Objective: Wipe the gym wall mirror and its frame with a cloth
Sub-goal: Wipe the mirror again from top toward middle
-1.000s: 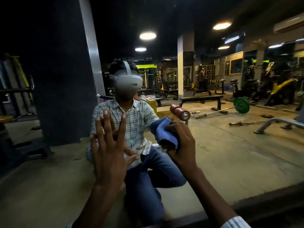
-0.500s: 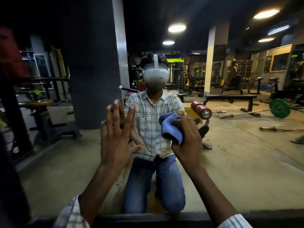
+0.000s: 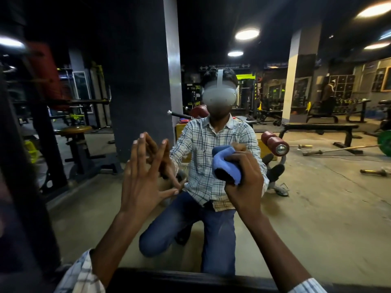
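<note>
Left hand [image 3: 141, 182] flat against the wall mirror [image 3: 317, 208], fingers straight and spread, fingertips meeting their reflection. The glass stands upright directly ahead of both hands. Its dark bottom frame rail [image 3: 190, 280] runs left to right beneath the forearms. Blue cloth [image 3: 226, 163] bunched against the glass right of centre, at chest height on the reflected kneeling figure. Right hand [image 3: 245, 182] curled round the cloth from below and behind, so this is the hand placed to wipe; unwiped glass extends to either side, the rail well below. Compared with a second earlier, both hands sit at much the same spot, while the view has swung left: the rail now lies level rather than slanted, and a rack and stool show at left
</note>
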Available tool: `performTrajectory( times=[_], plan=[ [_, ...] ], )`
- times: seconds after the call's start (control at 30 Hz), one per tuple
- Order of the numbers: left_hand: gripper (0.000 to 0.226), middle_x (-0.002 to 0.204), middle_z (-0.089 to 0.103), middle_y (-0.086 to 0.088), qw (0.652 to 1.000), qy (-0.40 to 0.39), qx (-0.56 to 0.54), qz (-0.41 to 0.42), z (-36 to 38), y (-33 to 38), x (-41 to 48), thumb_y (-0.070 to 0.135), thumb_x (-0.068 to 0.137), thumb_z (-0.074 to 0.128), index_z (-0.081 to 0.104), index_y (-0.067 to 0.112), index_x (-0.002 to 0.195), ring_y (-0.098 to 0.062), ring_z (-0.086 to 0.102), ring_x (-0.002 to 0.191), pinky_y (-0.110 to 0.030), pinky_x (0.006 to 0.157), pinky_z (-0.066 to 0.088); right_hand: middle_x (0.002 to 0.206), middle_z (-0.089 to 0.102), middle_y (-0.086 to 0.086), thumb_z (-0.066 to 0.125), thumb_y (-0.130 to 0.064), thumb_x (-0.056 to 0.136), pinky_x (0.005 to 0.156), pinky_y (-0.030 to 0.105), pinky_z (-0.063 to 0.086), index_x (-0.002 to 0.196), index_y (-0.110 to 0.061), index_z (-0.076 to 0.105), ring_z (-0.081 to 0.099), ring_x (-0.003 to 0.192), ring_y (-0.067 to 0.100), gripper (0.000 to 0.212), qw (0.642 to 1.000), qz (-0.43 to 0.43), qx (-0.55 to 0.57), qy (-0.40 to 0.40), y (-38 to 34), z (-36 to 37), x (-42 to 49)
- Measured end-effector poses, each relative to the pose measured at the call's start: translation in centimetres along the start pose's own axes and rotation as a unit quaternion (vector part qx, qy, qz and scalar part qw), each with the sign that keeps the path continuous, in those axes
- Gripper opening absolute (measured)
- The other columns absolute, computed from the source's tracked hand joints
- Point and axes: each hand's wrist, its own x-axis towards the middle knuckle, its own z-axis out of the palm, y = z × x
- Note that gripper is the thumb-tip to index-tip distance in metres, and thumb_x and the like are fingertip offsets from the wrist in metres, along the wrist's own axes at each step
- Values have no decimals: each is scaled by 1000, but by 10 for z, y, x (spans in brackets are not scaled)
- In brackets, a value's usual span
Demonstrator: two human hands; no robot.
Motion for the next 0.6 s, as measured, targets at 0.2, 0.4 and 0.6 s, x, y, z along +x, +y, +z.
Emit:
performTrajectory(
  times=[0.2,0.4,0.6],
  plan=[
    [153,173,-19,-13,999,-16,7,-40,-17,-66,1,67,51,92,-6,40,165,-41,-3,159,-72,103,42,106,65,11,76,8,76,83,37,51,105,-1,65,61,98,28,33,992,-10,-26,120,-12,-9,79],
    [157,170,-28,-6,999,-33,-17,-40,-18,-83,3,63,51,95,-15,47,161,-35,-11,159,-71,103,44,110,66,11,75,8,80,88,44,50,109,-3,67,61,103,29,31,996,-48,-23,68,-23,38,52],
    [157,171,-25,-10,998,-26,-27,-42,-11,-84,4,65,49,95,-6,38,165,-37,-11,159,-72,104,42,124,68,10,56,-27,95,92,42,44,111,-12,72,62,110,30,27,932,-250,-129,-230,-11,50,-16]
  ],
)
